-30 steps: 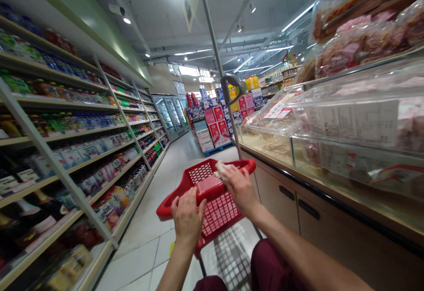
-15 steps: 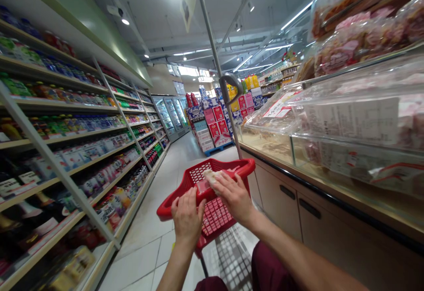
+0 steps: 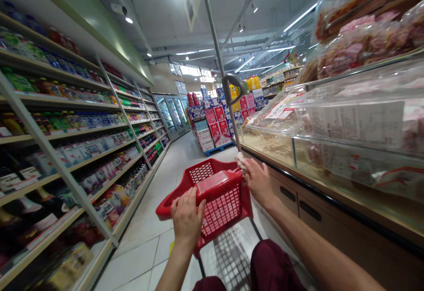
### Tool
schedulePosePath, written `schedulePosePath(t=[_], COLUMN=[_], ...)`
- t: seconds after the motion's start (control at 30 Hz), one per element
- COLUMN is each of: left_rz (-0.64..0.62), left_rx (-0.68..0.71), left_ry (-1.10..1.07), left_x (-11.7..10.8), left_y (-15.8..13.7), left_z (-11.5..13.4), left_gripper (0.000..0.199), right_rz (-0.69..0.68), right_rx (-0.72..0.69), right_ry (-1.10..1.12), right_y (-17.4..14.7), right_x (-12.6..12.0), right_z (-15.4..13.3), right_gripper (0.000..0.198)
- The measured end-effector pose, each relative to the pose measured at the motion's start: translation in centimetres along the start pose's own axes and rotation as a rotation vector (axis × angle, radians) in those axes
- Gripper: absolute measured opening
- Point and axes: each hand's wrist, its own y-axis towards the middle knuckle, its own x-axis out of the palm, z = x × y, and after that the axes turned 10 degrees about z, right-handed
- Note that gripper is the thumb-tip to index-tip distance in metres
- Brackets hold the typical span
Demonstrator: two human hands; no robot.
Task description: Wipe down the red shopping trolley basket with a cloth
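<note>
A red plastic shopping cart (image 3: 217,184) with mesh sides stands right in front of me. My left hand (image 3: 187,213) is closed around the left part of its handle. At the handle's right corner, my right hand (image 3: 259,180) presses a crumpled whitish cloth or wipe (image 3: 241,160) against the red rim. The fingers are bent over this cloth and partly cover it. Below the handle, the mesh throws a checkered shadow on the floor.
Drink shelves (image 3: 76,127) run along the left. A glass-fronted counter (image 3: 301,149) with packaged food borders the right side, close to my right arm. Ahead stand stacked cartons (image 3: 217,125) on a blue pallet, a grey pole (image 3: 215,39) and glass-door fridges (image 3: 171,112).
My right hand has slid the cloth rightward along the handle, from its middle to the right corner. My left hand keeps its grip in the same place.
</note>
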Motion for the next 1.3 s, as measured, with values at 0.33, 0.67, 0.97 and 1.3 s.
schedulePosePath(t=[0.33,0.67,0.97,1.3], left_rz=[-0.008,-0.027,-0.028,-0.015], left_rx=[-0.007,-0.022,-0.03,-0.025], left_ry=[0.018,0.023,0.016,0.022], left_x=[0.0,-0.2,-0.3,-0.3], left_y=[-0.1,0.0,-0.1,-0.1], left_z=[0.0,0.3,0.3,0.4], left_gripper=[0.035,0.036,0.036,0.037], right_rz=[-0.029,-0.061,-0.09,-0.124], right_rx=[-0.069,-0.169,-0.302,-0.297], right_ry=[0.015,0.049,0.126,0.186], right_y=[-0.2,-0.2,-0.5,-0.4], right_x=[-0.1,-0.1,0.0,0.3], right_z=[-0.8,-1.1,-2.2,-3.6], right_gripper=[0.039,0.037,0.036,0.033])
